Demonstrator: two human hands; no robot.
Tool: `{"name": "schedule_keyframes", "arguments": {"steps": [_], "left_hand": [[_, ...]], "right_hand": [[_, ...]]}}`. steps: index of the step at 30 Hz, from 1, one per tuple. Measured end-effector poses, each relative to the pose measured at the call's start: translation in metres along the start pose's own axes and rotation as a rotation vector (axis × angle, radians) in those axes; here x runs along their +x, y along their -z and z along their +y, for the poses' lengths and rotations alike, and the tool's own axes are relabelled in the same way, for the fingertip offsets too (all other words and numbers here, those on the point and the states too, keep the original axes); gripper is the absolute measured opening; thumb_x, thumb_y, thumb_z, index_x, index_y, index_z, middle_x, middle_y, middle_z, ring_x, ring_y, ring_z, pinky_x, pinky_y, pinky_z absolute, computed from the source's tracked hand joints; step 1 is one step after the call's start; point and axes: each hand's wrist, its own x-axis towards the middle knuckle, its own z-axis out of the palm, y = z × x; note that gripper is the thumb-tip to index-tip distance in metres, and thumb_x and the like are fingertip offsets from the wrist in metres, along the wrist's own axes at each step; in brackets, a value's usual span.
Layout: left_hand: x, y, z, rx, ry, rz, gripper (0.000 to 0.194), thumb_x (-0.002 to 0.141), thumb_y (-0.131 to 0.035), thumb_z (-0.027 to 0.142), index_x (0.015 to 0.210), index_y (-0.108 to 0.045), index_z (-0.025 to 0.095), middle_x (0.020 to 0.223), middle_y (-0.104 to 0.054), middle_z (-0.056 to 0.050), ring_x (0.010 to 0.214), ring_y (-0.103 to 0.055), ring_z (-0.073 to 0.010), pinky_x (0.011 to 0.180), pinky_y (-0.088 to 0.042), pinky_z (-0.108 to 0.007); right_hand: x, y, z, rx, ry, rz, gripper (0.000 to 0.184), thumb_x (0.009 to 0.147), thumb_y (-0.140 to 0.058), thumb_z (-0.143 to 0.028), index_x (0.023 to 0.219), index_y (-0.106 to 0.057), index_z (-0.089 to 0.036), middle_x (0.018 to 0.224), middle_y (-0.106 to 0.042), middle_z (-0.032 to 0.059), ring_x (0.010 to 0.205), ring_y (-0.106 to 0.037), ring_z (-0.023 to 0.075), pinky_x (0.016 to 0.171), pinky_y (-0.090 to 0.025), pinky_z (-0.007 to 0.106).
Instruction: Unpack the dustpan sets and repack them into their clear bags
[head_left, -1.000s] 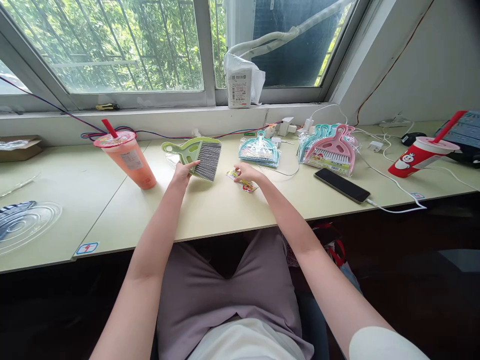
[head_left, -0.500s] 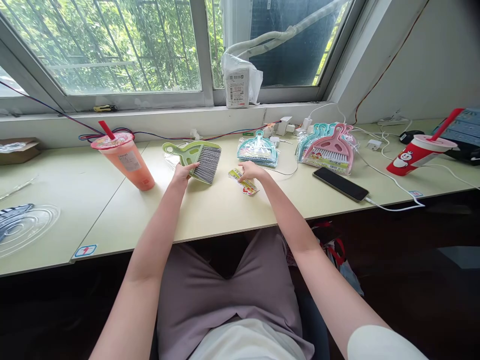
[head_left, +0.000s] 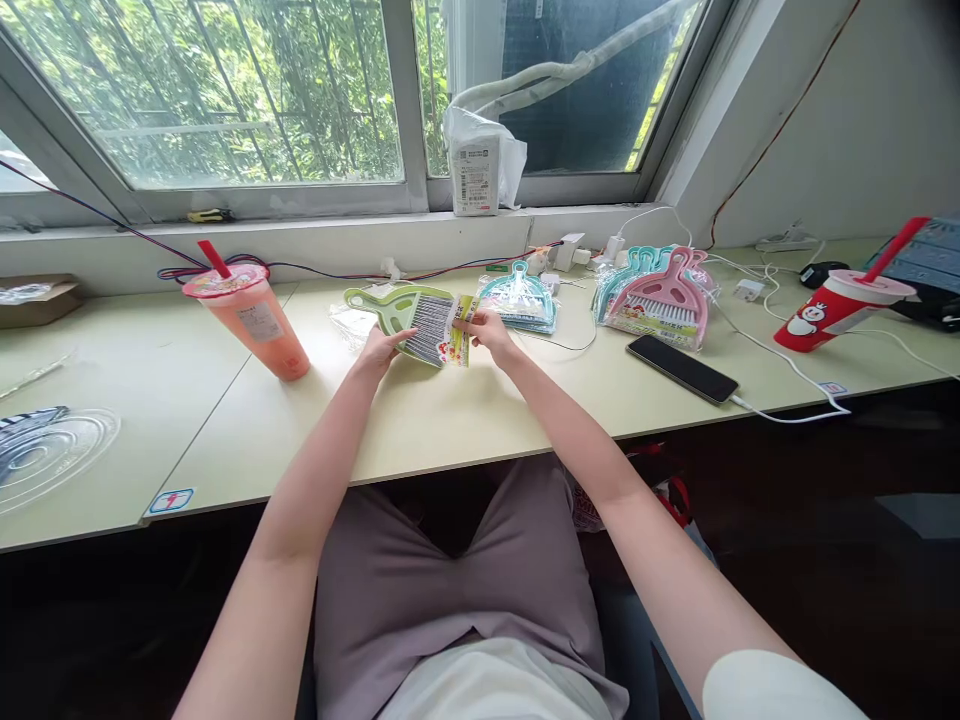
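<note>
My left hand (head_left: 380, 351) is closed on a green dustpan (head_left: 391, 308) with a small brush (head_left: 426, 328) lying in it, its grey-and-white bristles facing up. In my right hand (head_left: 486, 332) is a printed card label (head_left: 459, 330), yellow-green with red and white patches, pinched between the fingers. The card lies across the right end of the bristles and hides part of them. Behind my right hand is a blue dustpan set (head_left: 517, 298) in clear wrap. Crumpled clear plastic (head_left: 351, 325) lies beneath and left of the green dustpan.
Pink and blue dustpan sets (head_left: 664, 300) stand right of centre, with a black phone (head_left: 681, 368) on a cable before them. A tall pink drink cup (head_left: 259, 325) is at left, a red cup (head_left: 825, 315) at far right. Clear lids (head_left: 64, 455) lie at the left edge.
My right hand has picked the card label up off the table and brought it left onto the bristles. My left hand has shifted the green dustpan slightly right.
</note>
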Motion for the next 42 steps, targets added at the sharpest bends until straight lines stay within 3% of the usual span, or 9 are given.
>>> {"name": "schedule_keyframes", "arguments": {"steps": [5,13,20,26,37,42], "left_hand": [[-0.010,-0.023,-0.006,-0.013,-0.017,-0.110,0.074,0.048,-0.098,0.026,0.115,-0.067,0.016,0.121,-0.072,-0.014,0.112,-0.069,-0.0316,0.091,-0.059,-0.040],[-0.016,-0.036,-0.006,-0.002,-0.041,-0.214,0.076,0.045,-0.098,0.026,0.113,-0.068,0.015,0.119,-0.074,-0.014,0.115,-0.068,-0.0351,0.095,-0.058,-0.045],[-0.017,-0.038,-0.005,0.010,-0.070,-0.234,0.078,0.039,-0.097,0.019,0.112,-0.068,0.016,0.118,-0.074,-0.014,0.119,-0.066,-0.0379,0.105,-0.054,-0.052],[-0.011,-0.034,-0.010,0.020,-0.089,-0.202,0.080,0.039,-0.094,0.017,0.114,-0.065,0.013,0.117,-0.073,-0.015,0.116,-0.066,-0.0374,0.104,-0.053,-0.054],[-0.013,-0.037,-0.011,0.014,-0.077,-0.221,0.079,0.040,-0.095,0.017,0.112,-0.064,0.015,0.117,-0.072,-0.013,0.117,-0.065,-0.0365,0.103,-0.053,-0.053],[-0.006,-0.033,-0.017,0.013,-0.090,-0.161,0.081,0.037,-0.095,0.017,0.111,-0.062,0.016,0.115,-0.072,-0.012,0.114,-0.067,-0.0346,0.103,-0.053,-0.052]], "right_hand": [[0.006,-0.006,0.020,0.039,-0.063,0.170,0.037,0.063,-0.092,-0.036,0.075,-0.062,-0.018,0.082,-0.073,0.0030,0.057,-0.054,0.0082,0.047,-0.039,0.020],[0.017,-0.002,0.038,-0.099,-0.086,0.312,0.031,0.068,-0.088,-0.035,0.083,-0.067,-0.018,0.087,-0.073,0.0027,0.069,-0.062,0.0127,0.052,-0.051,0.021],[0.018,-0.003,0.041,-0.180,-0.072,0.340,0.030,0.074,-0.082,-0.041,0.092,-0.069,-0.021,0.096,-0.074,0.0031,0.081,-0.067,0.0166,0.067,-0.058,0.027],[0.018,-0.004,0.040,-0.249,-0.006,0.348,0.027,0.078,-0.078,-0.042,0.094,-0.069,-0.021,0.101,-0.075,0.0043,0.094,-0.069,0.0219,0.081,-0.057,0.035],[0.013,-0.006,0.034,-0.308,0.051,0.365,0.028,0.080,-0.076,-0.046,0.083,-0.063,-0.021,0.096,-0.075,0.0033,0.091,-0.069,0.0216,0.086,-0.053,0.035],[0.010,-0.008,0.031,-0.349,0.060,0.380,0.030,0.082,-0.076,-0.044,0.097,-0.063,-0.022,0.104,-0.073,0.0033,0.092,-0.069,0.0211,0.086,-0.052,0.035]]}}
